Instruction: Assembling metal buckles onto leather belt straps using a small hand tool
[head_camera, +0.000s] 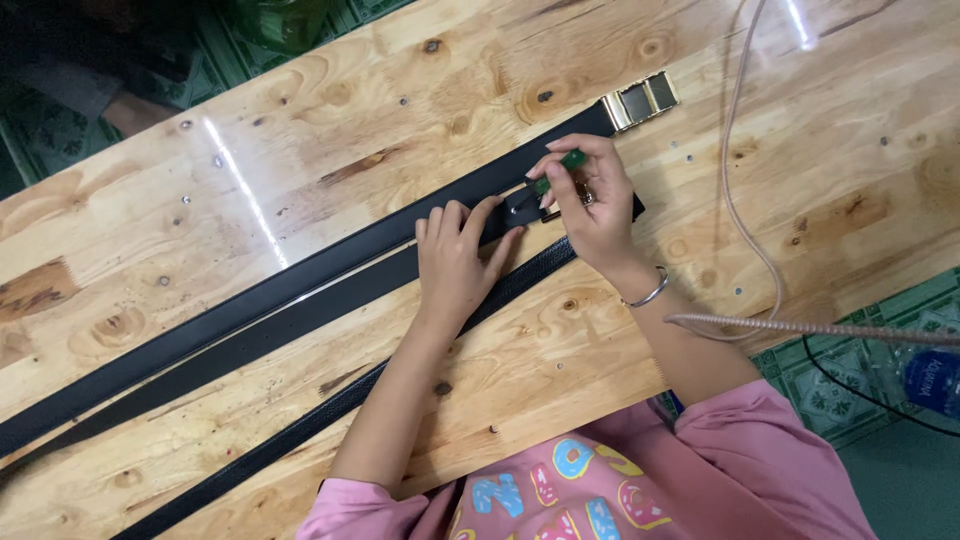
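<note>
We work at a glossy knotted pine-plank table (250, 190), its near edge running diagonally past our pink printed shirt (600, 490) and its right edge giving onto green patterned floor tiles (850, 380). Broad bare wood lies open to upper left and upper right; the lower left is crossed by straps. We see no bins or trays; the only vessel is a blue-labelled bottle (935, 380) at the far right on the floor side, contents not discernible. A thin pale cord (735, 190) loops down the right of the table to a ribbed coiled hose (820, 328) crossing the edge. Three long black leather belts lie diagonally: the upper belt (300, 275) ends in a gold rectangular metal buckle (640, 100), a middle belt (250, 340) lies just beside it, and a textured lower belt (330, 410) passes under our wrists. Our left hand (455, 260) lies flat, fingers spread, pressing the upper belt just left of a small black clasp piece (522, 205). Our right hand (590, 200), silver bangle (648, 293) at the wrist, pinches a small green-handled tool (560, 168), tip down at the clasp, touching the belt between both hands.
</note>
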